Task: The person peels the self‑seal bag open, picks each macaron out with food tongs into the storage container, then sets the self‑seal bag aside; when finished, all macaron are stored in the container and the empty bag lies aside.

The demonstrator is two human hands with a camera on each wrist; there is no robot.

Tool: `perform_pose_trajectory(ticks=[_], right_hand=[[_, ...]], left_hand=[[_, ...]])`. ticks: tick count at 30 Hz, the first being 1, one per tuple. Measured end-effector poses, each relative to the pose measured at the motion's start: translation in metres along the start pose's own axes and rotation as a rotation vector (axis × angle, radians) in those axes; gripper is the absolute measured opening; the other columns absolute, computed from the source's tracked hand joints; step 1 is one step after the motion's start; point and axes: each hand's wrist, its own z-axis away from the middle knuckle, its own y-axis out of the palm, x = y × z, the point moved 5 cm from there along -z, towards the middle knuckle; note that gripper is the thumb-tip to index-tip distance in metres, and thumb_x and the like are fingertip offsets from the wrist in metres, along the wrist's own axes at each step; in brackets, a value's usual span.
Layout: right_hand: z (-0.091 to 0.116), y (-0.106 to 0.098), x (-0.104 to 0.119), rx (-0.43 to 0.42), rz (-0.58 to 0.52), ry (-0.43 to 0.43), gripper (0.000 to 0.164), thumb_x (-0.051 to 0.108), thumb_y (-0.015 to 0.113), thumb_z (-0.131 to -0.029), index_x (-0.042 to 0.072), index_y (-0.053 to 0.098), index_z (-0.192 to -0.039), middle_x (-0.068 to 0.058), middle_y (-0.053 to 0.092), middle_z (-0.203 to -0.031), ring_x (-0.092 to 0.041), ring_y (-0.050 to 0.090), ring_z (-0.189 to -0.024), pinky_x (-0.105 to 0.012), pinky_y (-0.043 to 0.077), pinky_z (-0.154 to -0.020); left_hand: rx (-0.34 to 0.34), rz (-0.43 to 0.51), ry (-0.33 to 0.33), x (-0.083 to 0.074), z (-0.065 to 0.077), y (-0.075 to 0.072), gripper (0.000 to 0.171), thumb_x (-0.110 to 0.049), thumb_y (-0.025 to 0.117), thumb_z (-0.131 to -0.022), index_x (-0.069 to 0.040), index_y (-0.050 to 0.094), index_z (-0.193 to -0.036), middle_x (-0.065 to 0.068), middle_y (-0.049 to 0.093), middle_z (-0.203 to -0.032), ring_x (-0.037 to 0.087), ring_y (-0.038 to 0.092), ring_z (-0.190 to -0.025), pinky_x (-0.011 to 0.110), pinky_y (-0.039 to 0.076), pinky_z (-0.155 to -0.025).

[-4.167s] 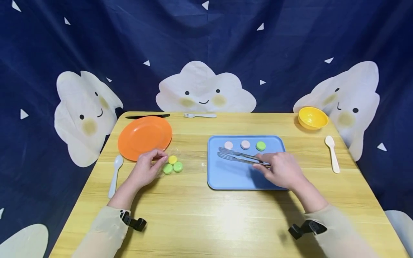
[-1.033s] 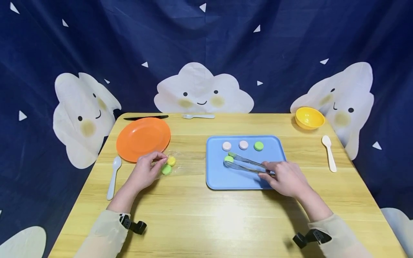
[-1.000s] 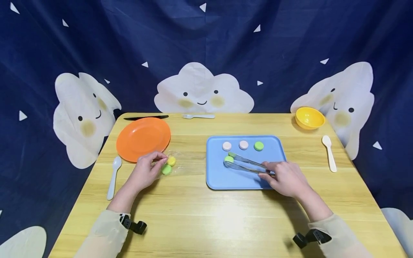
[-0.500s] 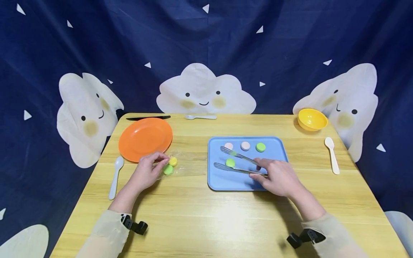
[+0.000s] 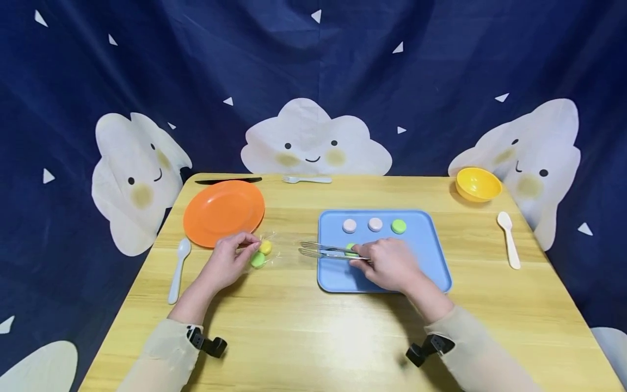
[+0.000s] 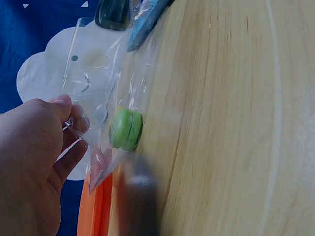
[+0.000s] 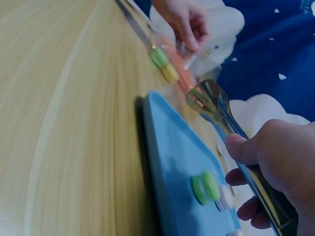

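Observation:
My left hand [image 5: 230, 261] pinches the edge of a clear plastic bag [image 6: 101, 105] and lifts it at its mouth. Inside the bag lie a yellow macaron [image 5: 265, 247] and a green macaron [image 5: 258, 259]. My right hand [image 5: 389, 265] grips metal tongs [image 7: 243, 147]. Their tips are close together, with nothing seen between them, past the left edge of the blue tray [image 5: 421, 277] and near the bag. On the tray sit two pale pink macarons and a green macaron [image 5: 399, 226] in a row. Another green macaron [image 7: 205, 188] lies below the row, partly covered by the tongs in the head view.
An orange plate [image 5: 223, 212] stands behind my left hand, with a black knife [image 5: 228, 181] beyond it. A pale spoon [image 5: 179, 271] lies at the left. A white fork [image 5: 307, 179] is at the back. A yellow bowl [image 5: 478, 185] and a white spoon [image 5: 508, 239] are at the right.
A green macaron has gone from the bag to the tray. The tongs spread and let go of it, then came together and moved left toward the bag. The left hand stays put.

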Motion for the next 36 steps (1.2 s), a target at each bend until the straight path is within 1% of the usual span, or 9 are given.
perform_pose_trajectory(ticks=[3, 8, 12, 18, 24, 29, 31, 34, 36], right_hand=[[-0.012, 0.011, 0.009, 0.040, 0.016, -0.010, 0.017, 0.036, 0.081, -0.095, 0.021, 0.073, -0.094, 0.010, 0.064, -0.071, -0.016, 0.061, -0.059, -0.036, 0.044, -0.046], [-0.032, 0.029, 0.023, 0.092, 0.015, 0.017, 0.025, 0.039, 0.077, -0.098, 0.018, 0.078, -0.111, 0.005, 0.073, -0.084, -0.022, 0.067, -0.065, -0.041, 0.049, -0.050], [-0.044, 0.041, 0.031, 0.123, 0.023, 0.052, 0.031, 0.043, 0.072, -0.101, 0.017, 0.077, -0.116, 0.001, 0.076, -0.090, -0.025, 0.068, -0.068, -0.043, 0.051, -0.052], [-0.054, 0.052, 0.038, 0.128, 0.015, 0.102, 0.041, 0.048, 0.069, -0.102, 0.014, 0.077, -0.124, -0.001, 0.076, -0.090, -0.020, 0.067, -0.068, -0.040, 0.050, -0.052], [-0.063, 0.059, 0.043, 0.147, -0.022, 0.110, 0.033, 0.049, 0.069, -0.102, 0.017, 0.073, -0.103, 0.005, 0.063, -0.071, -0.016, 0.057, -0.060, -0.035, 0.043, -0.049], [-0.070, 0.064, 0.047, 0.176, -0.047, 0.116, 0.038, 0.049, 0.070, -0.102, 0.014, 0.076, -0.117, 0.002, 0.073, -0.087, -0.019, 0.064, -0.070, -0.036, 0.046, -0.051], [-0.072, 0.065, 0.049, 0.190, -0.044, 0.108, 0.037, 0.048, 0.070, -0.102, 0.015, 0.076, -0.117, 0.001, 0.073, -0.088, -0.020, 0.066, -0.073, -0.036, 0.047, -0.051], [-0.076, 0.068, 0.053, 0.209, -0.017, 0.094, 0.029, 0.049, 0.069, -0.102, 0.019, 0.069, -0.098, 0.004, 0.066, -0.079, -0.021, 0.064, -0.070, -0.035, 0.046, -0.050], [-0.078, 0.069, 0.055, 0.213, -0.004, 0.085, 0.031, 0.048, 0.069, -0.102, 0.021, 0.061, -0.089, 0.005, 0.061, -0.073, -0.021, 0.063, -0.068, -0.036, 0.046, -0.050]], left_hand=[[-0.001, -0.007, -0.004, 0.000, 0.001, 0.001, 0.005, -0.008, 0.072, -0.102, -0.005, 0.074, -0.106, 0.003, 0.075, -0.101, 0.018, 0.071, -0.097, 0.043, 0.063, -0.086], [0.000, -0.007, 0.003, 0.000, -0.001, 0.001, 0.005, -0.006, 0.072, -0.102, -0.004, 0.074, -0.106, 0.004, 0.076, -0.101, 0.018, 0.070, -0.097, 0.043, 0.062, -0.086], [0.011, -0.019, 0.010, -0.001, -0.003, 0.001, 0.005, -0.005, 0.072, -0.102, -0.004, 0.074, -0.106, 0.003, 0.076, -0.102, 0.017, 0.070, -0.097, 0.041, 0.062, -0.085], [-0.010, -0.031, 0.063, -0.002, -0.006, 0.001, 0.005, -0.003, 0.072, -0.101, -0.006, 0.074, -0.105, 0.003, 0.076, -0.101, 0.016, 0.069, -0.092, 0.033, 0.058, -0.080], [-0.009, -0.012, 0.096, -0.004, -0.009, 0.003, 0.007, -0.001, 0.072, -0.100, -0.006, 0.074, -0.103, 0.004, 0.077, -0.103, 0.016, 0.070, -0.093, 0.033, 0.058, -0.080], [-0.020, -0.017, 0.098, -0.004, -0.008, 0.004, 0.009, 0.001, 0.073, -0.099, -0.008, 0.075, -0.100, 0.001, 0.077, -0.099, 0.015, 0.069, -0.089, 0.033, 0.058, -0.079], [-0.023, -0.006, 0.101, -0.003, -0.008, 0.005, 0.010, 0.002, 0.073, -0.098, -0.008, 0.074, -0.099, 0.001, 0.077, -0.100, 0.016, 0.071, -0.092, 0.032, 0.059, -0.082], [-0.026, 0.017, 0.112, -0.002, -0.008, 0.006, 0.010, 0.003, 0.072, -0.098, -0.006, 0.073, -0.096, 0.003, 0.078, -0.104, 0.019, 0.073, -0.099, 0.029, 0.059, -0.089], [-0.026, 0.026, 0.117, -0.002, -0.008, 0.006, 0.010, 0.003, 0.072, -0.098, -0.006, 0.073, -0.095, 0.003, 0.079, -0.106, 0.022, 0.073, -0.103, 0.027, 0.058, -0.092]])
